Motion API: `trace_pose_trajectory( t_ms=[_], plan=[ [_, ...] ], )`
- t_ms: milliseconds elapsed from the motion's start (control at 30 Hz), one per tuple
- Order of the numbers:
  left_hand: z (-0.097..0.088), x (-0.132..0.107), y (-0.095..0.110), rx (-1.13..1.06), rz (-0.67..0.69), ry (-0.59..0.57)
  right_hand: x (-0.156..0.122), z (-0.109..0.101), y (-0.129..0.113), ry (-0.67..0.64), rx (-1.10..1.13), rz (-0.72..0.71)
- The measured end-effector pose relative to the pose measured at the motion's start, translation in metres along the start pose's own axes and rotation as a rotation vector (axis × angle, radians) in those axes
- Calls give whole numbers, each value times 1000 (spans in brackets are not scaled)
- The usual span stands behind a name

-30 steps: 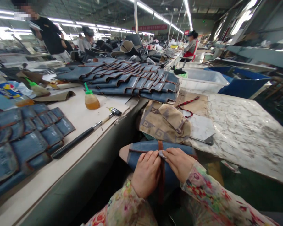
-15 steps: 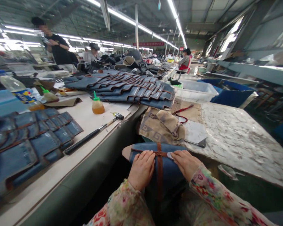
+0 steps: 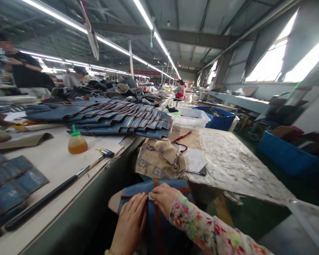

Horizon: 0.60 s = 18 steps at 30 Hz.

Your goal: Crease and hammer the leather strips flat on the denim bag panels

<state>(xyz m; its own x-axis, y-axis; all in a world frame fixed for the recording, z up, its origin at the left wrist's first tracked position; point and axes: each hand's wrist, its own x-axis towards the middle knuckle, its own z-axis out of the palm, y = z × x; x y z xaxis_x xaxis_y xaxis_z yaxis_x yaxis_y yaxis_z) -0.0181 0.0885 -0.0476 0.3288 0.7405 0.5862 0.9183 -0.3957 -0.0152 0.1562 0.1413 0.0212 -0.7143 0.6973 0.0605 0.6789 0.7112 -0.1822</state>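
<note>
A blue denim piece with a brown leather strap (image 3: 159, 191) lies over a form in front of me, low in the head view. My left hand (image 3: 131, 221) rests flat on its left side, fingers stretched toward the strap. My right hand (image 3: 163, 198) comes in from the right in a flowered sleeve. Its fingertips are pinched at the top of the strap, on a small pale bit I cannot make out.
On the bench to my left lie a long-handled hammer (image 3: 61, 184), a glue bottle (image 3: 77, 142) with a green cap and rows of blue denim pieces (image 3: 117, 118). A tan patterned cloth (image 3: 159, 159) sits behind my work. Blue bins (image 3: 287, 156) stand at right. Other people work at the far benches.
The camera has tilted up and swung right. My right hand moved left onto the top of the strap, close to my left hand, which slid slightly lower.
</note>
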Motion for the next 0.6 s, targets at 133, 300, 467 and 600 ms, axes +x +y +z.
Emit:
trace_pose_trajectory(
  t_ms=[133,300,467,600],
  plan=[
    [4,-5,-11,63,62,57,10,9,-5,-15,-24,-6],
    [8,-14,-31,114,84,77,23,8,-15,38,-26,-64],
    [7,-24,-53,132,96,97,39,11,-24,52,-43,-99],
    [4,-28,-68,125,104,112,50,15,-30,51,-44,-129]
  ],
)
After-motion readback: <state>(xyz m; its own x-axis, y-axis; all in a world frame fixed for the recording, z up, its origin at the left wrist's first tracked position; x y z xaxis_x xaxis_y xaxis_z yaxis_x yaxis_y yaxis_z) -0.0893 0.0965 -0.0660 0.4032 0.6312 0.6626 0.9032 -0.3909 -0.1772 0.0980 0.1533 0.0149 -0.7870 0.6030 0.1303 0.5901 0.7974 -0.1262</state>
